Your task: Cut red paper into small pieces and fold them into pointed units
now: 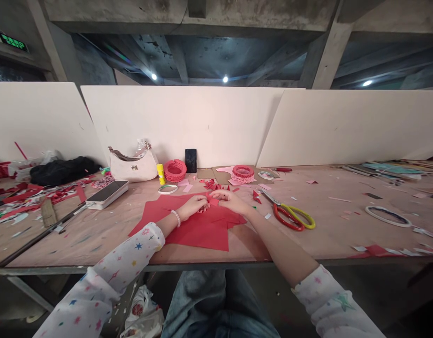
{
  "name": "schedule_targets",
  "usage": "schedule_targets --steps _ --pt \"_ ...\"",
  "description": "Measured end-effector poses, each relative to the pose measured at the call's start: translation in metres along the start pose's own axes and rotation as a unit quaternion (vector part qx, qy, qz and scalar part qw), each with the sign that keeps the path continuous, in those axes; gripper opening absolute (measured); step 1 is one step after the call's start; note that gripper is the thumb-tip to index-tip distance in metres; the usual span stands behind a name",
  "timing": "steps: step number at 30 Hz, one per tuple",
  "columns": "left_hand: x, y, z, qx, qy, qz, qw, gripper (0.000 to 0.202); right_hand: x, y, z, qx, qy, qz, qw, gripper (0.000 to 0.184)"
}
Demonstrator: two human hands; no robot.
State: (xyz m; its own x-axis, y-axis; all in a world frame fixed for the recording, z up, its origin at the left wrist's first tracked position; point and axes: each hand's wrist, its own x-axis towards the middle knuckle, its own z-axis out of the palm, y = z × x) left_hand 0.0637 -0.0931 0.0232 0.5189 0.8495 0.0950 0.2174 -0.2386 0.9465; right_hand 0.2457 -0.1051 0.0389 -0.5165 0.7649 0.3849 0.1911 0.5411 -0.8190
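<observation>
Both of my hands meet over a stack of red paper sheets (pixel 202 234) near the table's front. My left hand (pixel 195 206), with a beaded bracelet at the wrist, has its fingers closed on the left side of a small piece of red paper (pixel 213 201). From the right, my right hand (pixel 231 201) pinches the same piece with bent fingers. Just beyond them lie small folded red paper pieces (pixel 212 184). To the right of my right hand rest scissors (pixel 290 213) with one red and one yellow handle, blades pointing away to the left.
Behind stand a pink handbag (pixel 133 166), a yellow glue stick (pixel 161 174), two red paper rings (pixel 175 170) and a dark phone (pixel 191 160) against white boards (pixel 188 122). A power bank (pixel 107 195) lies left. Tape rolls (pixel 388 216) and paper scraps are scattered about.
</observation>
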Motion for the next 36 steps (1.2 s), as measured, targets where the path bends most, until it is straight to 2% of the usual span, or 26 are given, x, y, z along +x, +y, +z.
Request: schedule_targets --steps 4,8,17,25,36 --pt "0.000 0.000 0.001 -0.008 0.006 0.007 1.000 0.015 -0.002 -0.006 0.003 -0.016 -0.020 0.005 1.000 0.022" --pt "-0.001 0.001 0.003 -0.008 -0.007 0.017 1.000 0.015 0.000 -0.003 0.005 -0.037 0.011 0.009 0.999 0.012" --pt "-0.002 0.001 0.005 -0.002 -0.023 0.033 0.999 0.020 0.002 0.003 0.010 -0.043 0.042 -0.001 0.998 0.004" --pt "-0.003 0.001 0.005 -0.006 -0.043 0.040 0.998 0.022 0.003 0.002 0.013 0.025 0.037 0.014 0.999 0.005" --pt "-0.004 0.001 0.004 0.004 -0.049 0.032 0.998 0.023 0.002 0.002 0.013 0.027 0.036 0.018 0.999 0.004"
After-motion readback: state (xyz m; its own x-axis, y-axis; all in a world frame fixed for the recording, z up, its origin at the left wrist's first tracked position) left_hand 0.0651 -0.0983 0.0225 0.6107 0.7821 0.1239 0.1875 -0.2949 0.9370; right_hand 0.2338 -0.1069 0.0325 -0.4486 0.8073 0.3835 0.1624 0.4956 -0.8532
